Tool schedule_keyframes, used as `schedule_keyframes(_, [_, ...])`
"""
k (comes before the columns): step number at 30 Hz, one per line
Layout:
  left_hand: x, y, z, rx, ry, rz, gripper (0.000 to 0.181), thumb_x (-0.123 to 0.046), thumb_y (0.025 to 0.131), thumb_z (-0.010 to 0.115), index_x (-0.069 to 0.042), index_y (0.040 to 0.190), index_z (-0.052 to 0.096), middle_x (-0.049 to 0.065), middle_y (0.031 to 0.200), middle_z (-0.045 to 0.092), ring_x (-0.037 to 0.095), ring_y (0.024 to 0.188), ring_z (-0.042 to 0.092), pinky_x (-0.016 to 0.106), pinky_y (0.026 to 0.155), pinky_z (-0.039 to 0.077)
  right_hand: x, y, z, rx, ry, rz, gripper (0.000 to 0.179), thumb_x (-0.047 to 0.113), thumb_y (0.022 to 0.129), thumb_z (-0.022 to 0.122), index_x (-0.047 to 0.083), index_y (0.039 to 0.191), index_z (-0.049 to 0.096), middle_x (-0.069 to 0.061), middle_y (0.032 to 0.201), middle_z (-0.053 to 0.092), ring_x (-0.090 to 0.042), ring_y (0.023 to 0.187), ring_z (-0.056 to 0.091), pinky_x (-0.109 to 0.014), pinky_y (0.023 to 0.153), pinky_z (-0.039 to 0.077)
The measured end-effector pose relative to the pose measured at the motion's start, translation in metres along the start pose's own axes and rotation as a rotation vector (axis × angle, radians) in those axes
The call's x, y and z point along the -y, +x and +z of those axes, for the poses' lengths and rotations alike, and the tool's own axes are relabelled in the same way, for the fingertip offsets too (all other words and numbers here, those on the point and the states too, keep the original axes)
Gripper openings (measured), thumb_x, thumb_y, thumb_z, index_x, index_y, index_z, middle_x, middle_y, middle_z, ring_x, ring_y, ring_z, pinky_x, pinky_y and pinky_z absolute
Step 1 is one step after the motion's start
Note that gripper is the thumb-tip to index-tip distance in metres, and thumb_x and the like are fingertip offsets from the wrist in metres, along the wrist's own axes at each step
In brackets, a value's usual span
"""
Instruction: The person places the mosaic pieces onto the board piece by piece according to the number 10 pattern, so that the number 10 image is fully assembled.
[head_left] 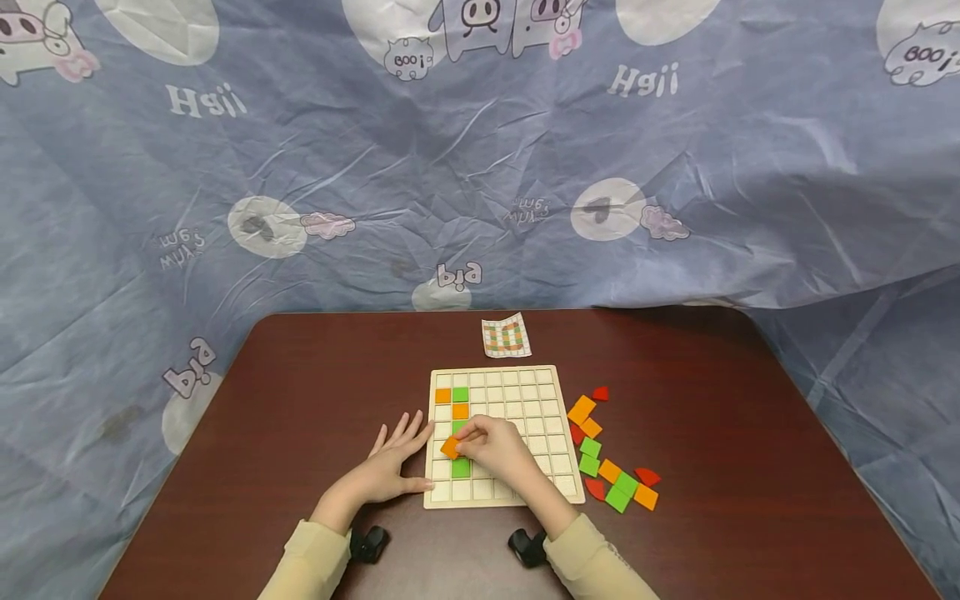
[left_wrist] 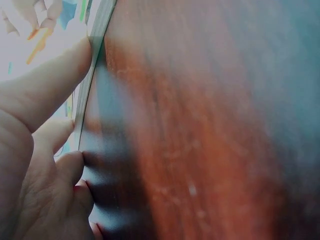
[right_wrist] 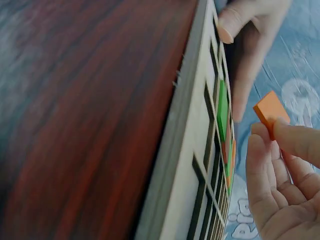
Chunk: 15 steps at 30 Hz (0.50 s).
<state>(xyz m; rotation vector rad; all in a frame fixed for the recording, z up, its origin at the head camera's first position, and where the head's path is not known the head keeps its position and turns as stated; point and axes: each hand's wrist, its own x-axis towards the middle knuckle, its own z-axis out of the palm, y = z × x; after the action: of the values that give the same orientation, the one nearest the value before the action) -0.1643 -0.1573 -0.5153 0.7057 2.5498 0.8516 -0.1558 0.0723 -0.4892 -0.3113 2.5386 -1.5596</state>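
My right hand pinches an orange square tile between thumb and fingers, held tilted over the left part of a pale wooden grid board. Beside the board's left edge, my left hand lies with its fingers spread, thumb and a fingertip touching the edge. Seated in the board's left columns are an orange tile, a green tile and several more below them, one partly hidden by my right hand. The left wrist view is washed out around the board.
Loose orange, green and red pieces lie scattered right of the board, some red ones with a curved edge. Behind the board is a small paper pattern card. A blue printed cloth hangs past the far edge of the dark wooden table.
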Motion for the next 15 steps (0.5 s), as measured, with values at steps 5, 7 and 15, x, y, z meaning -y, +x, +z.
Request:
schedule_keyframes(5, [0.000,-0.001,-0.001,0.015,-0.012,-0.006,0.095,-0.039,0.083,0.077,-0.009,0.157,0.024,0.018,0.165,0.006,0.041,0.152,-0.003,0.065,0.118,-0.006,0.005,0.001,0.009,0.027,-0.078,-0.031,0.004,0.005,0.087,0.073,0.005,0.091,0.073,-0.005,0.081,0.073,-0.004,0.067,0.063,-0.018,0.061,0.051])
schedule_keyframes(7, [-0.001,0.000,-0.002,0.019,-0.015,-0.009,0.100,-0.039,0.080,0.080,-0.009,0.157,0.023,0.018,0.165,0.006,0.041,0.152,-0.003,0.065,0.118,-0.006,0.007,0.001,0.011,0.030,-0.106,-0.033,0.004,0.005,0.087,0.073,0.005,0.090,0.074,-0.003,0.080,0.072,-0.003,0.066,0.061,-0.018,0.060,0.051])
schedule_keyframes(15, [-0.001,0.001,-0.003,0.036,0.007,-0.027,0.116,-0.045,0.071,0.087,-0.013,0.159,0.019,0.015,0.166,0.002,0.038,0.153,-0.006,0.064,0.119,-0.007,0.008,0.003,0.017,0.068,-0.146,-0.037,0.004,0.004,0.086,0.074,0.006,0.089,0.073,-0.002,0.078,0.071,-0.004,0.066,0.061,-0.018,0.061,0.051])
